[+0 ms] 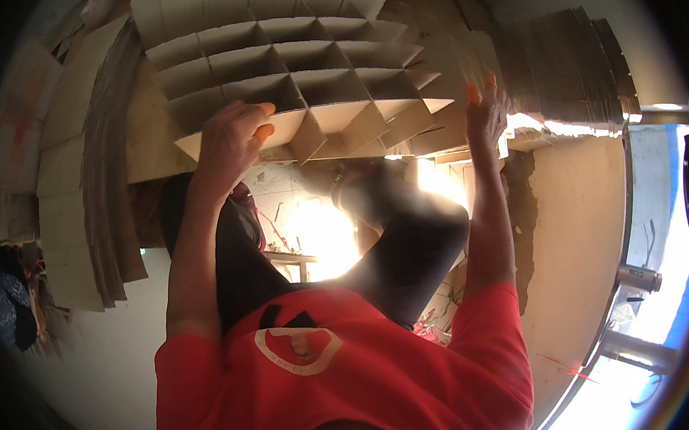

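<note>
Sitting on a tan tabletop (151, 158) in front of the person, one cardboard grid (339, 115) shows about five long, thin strips, slotted through by slanting crosspieces into four-sided cells. The left hand (227, 135) is curled, thumb and finger pinching the near strip; the right hand (488, 122) reaches beside the right end, fingers fairly straight, and I cannot tell whether it grips anything. Each shows two orange finger covers (264, 132). Flat cardboard sheets (559, 71) are stacked either side.
</note>
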`<control>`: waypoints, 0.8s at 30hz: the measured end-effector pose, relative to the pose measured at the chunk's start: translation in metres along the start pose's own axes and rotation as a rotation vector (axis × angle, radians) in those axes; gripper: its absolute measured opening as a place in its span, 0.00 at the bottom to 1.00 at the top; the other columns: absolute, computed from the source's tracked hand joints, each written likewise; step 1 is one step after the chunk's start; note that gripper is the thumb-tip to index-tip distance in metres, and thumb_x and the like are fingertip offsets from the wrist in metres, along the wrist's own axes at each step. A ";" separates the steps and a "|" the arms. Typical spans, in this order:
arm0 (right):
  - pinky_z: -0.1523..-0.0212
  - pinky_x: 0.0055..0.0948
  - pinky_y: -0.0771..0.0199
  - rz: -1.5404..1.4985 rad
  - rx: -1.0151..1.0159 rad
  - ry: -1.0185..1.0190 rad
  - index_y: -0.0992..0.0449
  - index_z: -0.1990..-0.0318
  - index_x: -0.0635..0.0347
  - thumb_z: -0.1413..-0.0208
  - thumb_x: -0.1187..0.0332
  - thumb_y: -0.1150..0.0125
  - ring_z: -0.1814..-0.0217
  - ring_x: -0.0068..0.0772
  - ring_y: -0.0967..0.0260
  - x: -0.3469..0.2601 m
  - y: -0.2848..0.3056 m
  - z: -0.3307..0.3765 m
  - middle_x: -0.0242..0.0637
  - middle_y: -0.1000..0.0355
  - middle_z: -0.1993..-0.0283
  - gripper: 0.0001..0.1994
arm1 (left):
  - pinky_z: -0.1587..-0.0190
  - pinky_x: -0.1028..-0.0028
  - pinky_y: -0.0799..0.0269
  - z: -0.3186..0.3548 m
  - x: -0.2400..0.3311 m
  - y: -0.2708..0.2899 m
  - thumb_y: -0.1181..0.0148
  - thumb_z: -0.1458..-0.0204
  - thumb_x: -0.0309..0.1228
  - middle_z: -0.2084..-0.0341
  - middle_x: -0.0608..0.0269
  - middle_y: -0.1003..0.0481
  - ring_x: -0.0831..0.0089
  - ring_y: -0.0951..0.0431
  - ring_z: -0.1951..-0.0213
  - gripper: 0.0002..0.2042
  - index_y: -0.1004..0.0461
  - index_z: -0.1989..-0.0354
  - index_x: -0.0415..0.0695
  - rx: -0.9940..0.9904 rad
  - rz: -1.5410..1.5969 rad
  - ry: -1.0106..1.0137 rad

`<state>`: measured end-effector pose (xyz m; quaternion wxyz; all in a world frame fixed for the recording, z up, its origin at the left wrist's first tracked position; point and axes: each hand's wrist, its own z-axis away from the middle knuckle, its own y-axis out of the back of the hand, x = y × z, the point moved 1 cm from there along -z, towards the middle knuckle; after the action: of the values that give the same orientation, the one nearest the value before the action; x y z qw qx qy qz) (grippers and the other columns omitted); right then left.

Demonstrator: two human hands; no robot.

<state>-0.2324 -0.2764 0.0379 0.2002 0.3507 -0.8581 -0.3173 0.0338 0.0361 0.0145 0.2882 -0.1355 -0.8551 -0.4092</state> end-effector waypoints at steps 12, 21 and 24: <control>0.61 0.44 0.31 -0.064 -0.515 -0.481 0.28 0.61 0.58 0.52 0.56 0.37 0.60 0.54 0.29 0.096 -0.025 0.015 0.48 0.26 0.64 0.17 | 0.65 0.70 0.28 0.010 -0.006 0.019 0.34 0.60 0.23 0.70 0.55 0.24 0.62 0.24 0.68 0.14 0.24 0.62 0.36 0.003 -0.076 0.119; 0.59 0.27 0.25 -0.771 0.127 -0.154 0.32 0.45 0.64 0.45 0.73 0.40 0.58 0.26 0.26 -0.082 0.099 -0.092 0.36 0.24 0.59 0.19 | 0.57 0.64 0.31 0.031 -0.019 0.052 0.34 0.60 0.26 0.66 0.55 0.22 0.58 0.25 0.61 0.13 0.23 0.64 0.37 0.029 -0.158 0.172; 0.56 0.17 0.31 -1.104 -0.247 -0.108 0.34 0.41 0.63 0.48 0.77 0.39 0.59 0.18 0.31 -0.145 0.107 -0.101 0.34 0.25 0.59 0.25 | 0.58 0.65 0.30 0.040 -0.031 0.044 0.35 0.59 0.25 0.68 0.54 0.22 0.58 0.25 0.62 0.11 0.23 0.64 0.37 0.081 -0.004 0.230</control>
<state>-0.1287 -0.1525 0.1663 0.0002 0.7045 -0.5129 -0.4904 0.0640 0.0951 0.0036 0.3888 -0.0742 -0.8326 -0.3875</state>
